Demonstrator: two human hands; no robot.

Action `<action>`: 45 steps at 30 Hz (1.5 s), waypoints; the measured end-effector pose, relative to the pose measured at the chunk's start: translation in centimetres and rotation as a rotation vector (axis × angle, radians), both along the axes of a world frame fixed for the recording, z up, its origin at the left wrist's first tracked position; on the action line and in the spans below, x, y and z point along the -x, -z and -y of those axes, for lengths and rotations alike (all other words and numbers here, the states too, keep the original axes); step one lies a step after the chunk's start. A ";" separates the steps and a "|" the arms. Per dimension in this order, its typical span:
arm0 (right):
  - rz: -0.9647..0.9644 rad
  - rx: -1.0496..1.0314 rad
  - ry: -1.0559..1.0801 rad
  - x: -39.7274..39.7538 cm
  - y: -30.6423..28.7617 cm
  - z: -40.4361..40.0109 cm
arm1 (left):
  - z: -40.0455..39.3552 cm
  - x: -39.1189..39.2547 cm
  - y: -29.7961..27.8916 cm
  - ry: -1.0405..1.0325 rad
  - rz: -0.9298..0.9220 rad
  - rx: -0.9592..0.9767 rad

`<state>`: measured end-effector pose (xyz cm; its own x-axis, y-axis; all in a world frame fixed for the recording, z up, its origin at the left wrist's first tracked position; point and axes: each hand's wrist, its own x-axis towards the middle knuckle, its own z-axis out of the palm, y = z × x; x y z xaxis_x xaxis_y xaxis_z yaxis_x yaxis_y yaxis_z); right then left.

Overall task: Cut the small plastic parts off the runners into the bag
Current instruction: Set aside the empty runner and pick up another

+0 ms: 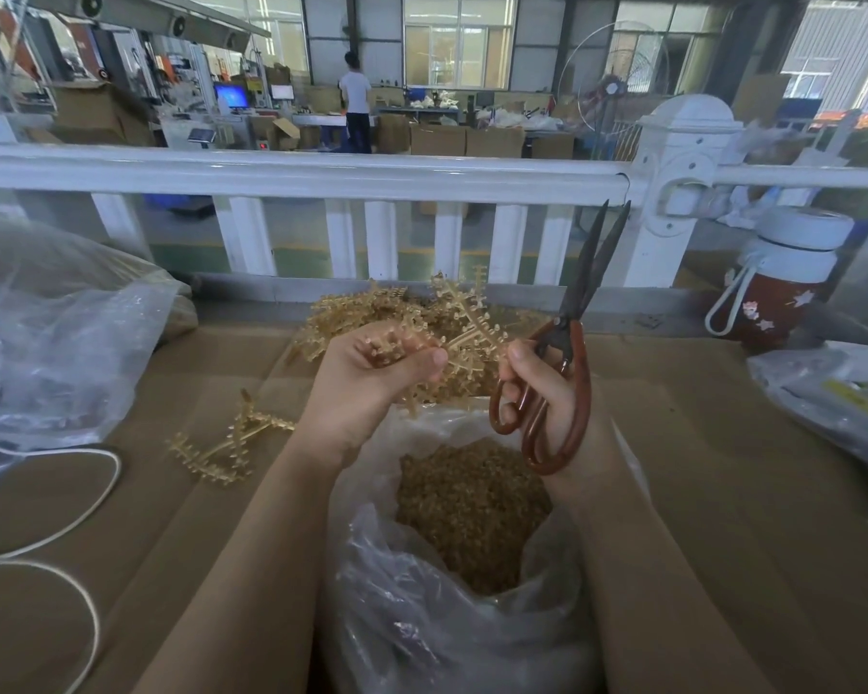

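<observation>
A spiky, see-through yellow runner (pixel 464 338) is held at the middle by the curled fingers of the left hand (pixel 372 373). Brown-handled scissors (pixel 567 353), blades a little apart and pointing to 12 o'clock, are gripped by the right hand (pixel 542 388). At 6 o'clock, tiny cut parts (pixel 472 503) fill a crinkly clear bag (pixel 422 628). More runners (pixel 226 443) lie at 9 o'clock on flat cardboard (pixel 697 468).

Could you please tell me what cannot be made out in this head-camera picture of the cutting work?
- Runner: the left hand grips it and hides its near end.
- Scissors: the right hand covers part of the handle loops.
- Bag: its bottom is cut off by the lower edge.
- Cut parts: too small to count.
- Left bag: contents blurred by the plastic.
</observation>
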<state>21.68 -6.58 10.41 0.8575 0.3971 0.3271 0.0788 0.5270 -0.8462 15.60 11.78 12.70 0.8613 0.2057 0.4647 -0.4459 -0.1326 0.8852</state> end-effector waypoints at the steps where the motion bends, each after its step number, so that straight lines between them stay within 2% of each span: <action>1: -0.006 -0.009 0.002 0.0 0.0 0.0 | 0.0 0.0 0.0 -0.004 0.000 -0.001; 9: -0.042 -0.014 0.061 -0.2 0.4 0.1 | 0.3 -0.1 -0.1 -0.032 0.086 0.091; 17: 0.006 0.040 0.072 0.0 0.0 0.1 | 0.0 0.0 -0.1 0.070 -0.091 0.176; 22: -0.005 0.038 0.030 0.2 -0.1 0.0 | -0.2 -0.1 -0.1 0.059 -0.125 0.171; 30: 0.084 0.080 0.024 0.1 0.0 -0.1 | 0.0 -0.2 -0.1 0.052 -0.156 0.194; 37: 0.034 0.049 0.017 -0.1 0.1 -0.1 | -0.1 -0.1 -0.1 0.028 -0.123 0.202; 45: 0.140 0.133 0.039 0.5 -0.1 -0.2 | 0.2 -0.2 -0.1 0.151 -0.240 0.217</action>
<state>21.21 -6.41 10.54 0.8226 0.4124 0.3916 0.2190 0.4058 -0.8874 15.83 11.56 12.83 0.9688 0.1392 0.2053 -0.2224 0.1216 0.9673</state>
